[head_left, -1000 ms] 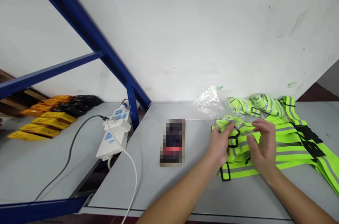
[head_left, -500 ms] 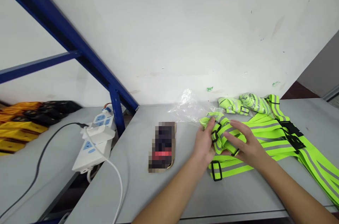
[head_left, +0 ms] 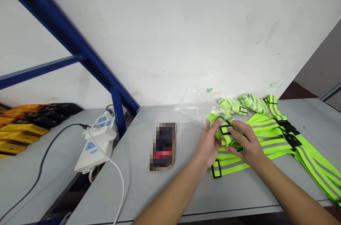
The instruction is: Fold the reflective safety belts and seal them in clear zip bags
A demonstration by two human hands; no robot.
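My left hand (head_left: 209,147) grips the left side of a folded bundle of neon-yellow reflective straps (head_left: 218,133), its thumb on top. My right hand (head_left: 247,143) closes on the bundle's right side, fingertips against a black buckle (head_left: 226,130). A clear plastic bag (head_left: 189,109) lies just behind the bundle; its near end meets the straps, and whether it covers them I cannot tell. Beneath and right of my hands, more loose reflective straps (head_left: 274,144) are spread on the table, with a black slider buckle (head_left: 216,169) at their left end.
Behind the loose straps lie packed strap bundles (head_left: 253,103) in clear plastic. A phone (head_left: 163,147), partly pixelated, rests left of my hands on the grey table (head_left: 141,182). Further left are a white power strip (head_left: 96,143) with cables, a blue metal frame (head_left: 118,111) and yellow pouches (head_left: 18,132).
The bundle has turned in my hands, so a black buckle now faces up on it. My right fingers, spread before, have closed onto the bundle.
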